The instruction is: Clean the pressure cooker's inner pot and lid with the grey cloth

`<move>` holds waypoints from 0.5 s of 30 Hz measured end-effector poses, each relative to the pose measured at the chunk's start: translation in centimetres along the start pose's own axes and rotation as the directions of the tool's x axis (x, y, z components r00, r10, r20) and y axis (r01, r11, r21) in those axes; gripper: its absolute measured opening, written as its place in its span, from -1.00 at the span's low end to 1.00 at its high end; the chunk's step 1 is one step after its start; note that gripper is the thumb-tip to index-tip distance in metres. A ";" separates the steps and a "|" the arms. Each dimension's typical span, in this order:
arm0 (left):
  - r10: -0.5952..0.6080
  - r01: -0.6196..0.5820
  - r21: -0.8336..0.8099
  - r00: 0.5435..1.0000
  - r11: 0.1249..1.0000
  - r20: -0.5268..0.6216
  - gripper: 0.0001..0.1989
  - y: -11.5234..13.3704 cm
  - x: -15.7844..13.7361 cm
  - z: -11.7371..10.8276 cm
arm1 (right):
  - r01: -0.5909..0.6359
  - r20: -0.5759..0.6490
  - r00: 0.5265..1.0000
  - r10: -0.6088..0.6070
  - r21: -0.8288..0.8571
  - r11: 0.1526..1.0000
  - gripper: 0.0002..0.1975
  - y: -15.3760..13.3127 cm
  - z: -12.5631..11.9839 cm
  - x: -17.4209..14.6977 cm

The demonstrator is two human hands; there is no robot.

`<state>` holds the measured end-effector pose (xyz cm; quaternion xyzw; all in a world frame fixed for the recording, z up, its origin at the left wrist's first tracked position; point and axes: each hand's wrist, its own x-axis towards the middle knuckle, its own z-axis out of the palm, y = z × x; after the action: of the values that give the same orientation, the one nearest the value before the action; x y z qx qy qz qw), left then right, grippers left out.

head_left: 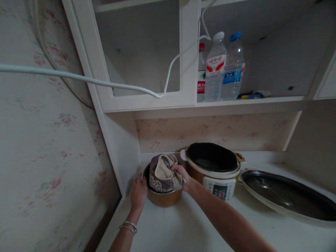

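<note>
Viewed from beside the table [168,231], the right hand [181,175] is closed on a bunched patterned cloth [160,182] in the mouth of the round pot [164,200]; the left hand [139,190] meets the rim's left side, its grip unclear. For good control, brace the rim firmly and gather loose folds before pressing.

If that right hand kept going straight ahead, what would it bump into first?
The patterned cloth that the right hand grips; past it, probably the white side panel, though depth is unclear.
</note>
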<state>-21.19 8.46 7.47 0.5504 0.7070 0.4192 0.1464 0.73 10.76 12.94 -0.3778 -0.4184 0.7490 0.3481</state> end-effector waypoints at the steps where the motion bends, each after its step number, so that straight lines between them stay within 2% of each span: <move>1: 0.021 -0.021 0.014 0.999 1.000 -0.031 -0.53 0.4 -0.1 -0.2 | 0.020 -0.002 1.000 -0.019 0.033 0.999 -0.64 0.1 -0.2 -0.4; 4: 0.162 -0.163 -0.019 0.985 0.986 -0.063 -0.50 2.5 -0.8 -1.0 | 0.057 0.003 0.998 -0.057 0.110 0.992 -0.58 0.8 -0.5 -1.8; 6: 0.227 -0.225 -0.128 0.974 0.966 0.003 -0.51 4.5 -1.8 -1.6 | 0.064 0.013 0.998 -0.066 0.143 0.988 -0.56 1.6 -0.4 -2.9; 9: 0.302 -0.253 -0.275 0.941 0.928 0.153 -0.50 7.6 -4.0 -2.2 | 0.056 0.036 0.997 -0.062 0.167 0.984 -0.55 3.2 0.0 -5.5; 12: 0.440 -0.379 -0.274 0.871 0.884 0.217 -0.50 9.2 -7.1 -2.2 | 0.075 0.032 0.996 -0.085 0.230 0.970 -0.37 4.9 0.1 -8.7; 14: 0.540 -0.502 -0.203 0.800 0.841 0.261 -0.50 9.4 -9.2 -1.9 | 0.084 0.025 0.995 -0.095 0.292 0.953 -0.27 6.1 -0.3 -10.6; 15: 0.582 -0.556 -0.176 0.754 0.813 0.305 -0.48 9.4 -10.3 -1.7 | 0.073 0.015 0.997 -0.081 0.306 0.949 -0.29 6.7 -0.5 -11.4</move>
<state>-12.56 -1.13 13.03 0.7978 0.4532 0.3666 0.1538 5.15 -1.37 9.89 -0.2927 -0.3170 0.7955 0.4254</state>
